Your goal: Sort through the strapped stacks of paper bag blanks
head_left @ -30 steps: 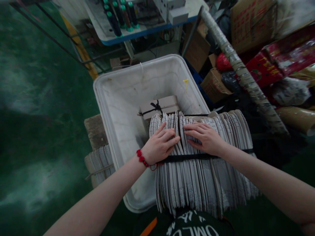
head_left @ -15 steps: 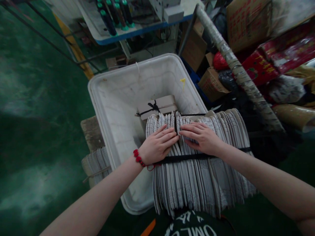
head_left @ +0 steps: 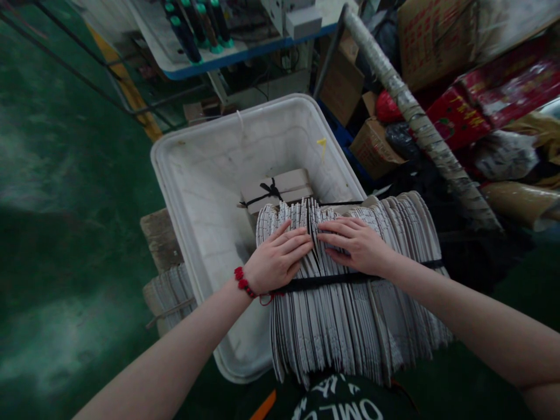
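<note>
Fanned stack of grey-white card sheets (head_left: 345, 309) lies across the near right rim of a white plastic tub (head_left: 196, 135), its far end reaching in over the tub's interior. Left hand (head_left: 277, 259) and right hand (head_left: 356, 245) rest palms down on top, one on each side of a narrow parting in the sheets. The fingers (head_left: 336, 236) of both hands are extended and fairly close together, tips facing each other across the parting, pressing flat, not closed around anything. Judging by how the sheets sit, even pressure from both palms seems the sound way to work here, as it keeps the leaves from sliding out from under the black strap (head_left: 324, 282) across the near part of the stack. Count: one stack, one strap across it, and sheets too many to count. A small bundle of card (head_left: 275, 192) tied with a black ribbon bow (head_left: 268, 191) sits inside the tub, just far of the stack. One more strapped bundle (head_left: 168, 297) lies outside the tub, at left, beside a wooden block (head_left: 161, 239). (Red bead bracelet (head_left: 244, 283) on the left wrist.) Far off sits a blue-edged desk (head_left: 249, 52) carrying four dark tubes with green ends (head_left: 184, 38). Cardboard boxes (head_left: 374, 146) are piled at far right.
</note>
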Available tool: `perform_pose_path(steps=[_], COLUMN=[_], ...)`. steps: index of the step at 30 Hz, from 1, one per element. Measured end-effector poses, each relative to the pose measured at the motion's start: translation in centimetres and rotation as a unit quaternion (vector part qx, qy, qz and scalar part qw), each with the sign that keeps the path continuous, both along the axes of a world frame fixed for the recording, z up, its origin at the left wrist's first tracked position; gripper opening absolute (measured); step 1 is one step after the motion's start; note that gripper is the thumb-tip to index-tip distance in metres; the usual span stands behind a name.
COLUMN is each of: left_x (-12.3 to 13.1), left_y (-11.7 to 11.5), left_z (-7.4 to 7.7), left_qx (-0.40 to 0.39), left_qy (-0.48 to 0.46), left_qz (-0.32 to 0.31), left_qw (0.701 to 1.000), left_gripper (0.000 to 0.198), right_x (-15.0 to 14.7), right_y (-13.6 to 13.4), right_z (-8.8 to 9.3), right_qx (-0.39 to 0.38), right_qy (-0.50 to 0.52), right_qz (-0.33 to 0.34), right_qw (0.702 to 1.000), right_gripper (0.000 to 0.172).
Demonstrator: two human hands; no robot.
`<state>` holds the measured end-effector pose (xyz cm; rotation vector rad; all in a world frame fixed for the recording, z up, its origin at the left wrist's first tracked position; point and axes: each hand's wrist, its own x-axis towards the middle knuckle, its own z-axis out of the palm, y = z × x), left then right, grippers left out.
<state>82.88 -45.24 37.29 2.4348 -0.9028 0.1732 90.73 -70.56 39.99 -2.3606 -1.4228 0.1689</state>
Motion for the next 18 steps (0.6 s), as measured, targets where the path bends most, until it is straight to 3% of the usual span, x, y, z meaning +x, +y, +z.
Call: perform_pose_path(steps=[11, 18], left_x=[0.42, 0.53], left_y=[-0.66, -0.55], left_z=[0.26, 0.27], left_qx=[0.051, 0.052], left_qy=[0.001, -0.008], left_qz=[0.01, 0.004], left_qw=[0.999, 0.999], left_gripper=[0.032, 0.041], right_x=[0.09, 0.04], right_y=[0.02, -0.05], right_z=[-0.03, -0.25], right_qx=[0.003, -0.002], right_qy=[0.001, -0.012], right_qz=[0.004, 0.001], right_qw=[1.0, 1.0], right_gripper=[0.033, 0.03])
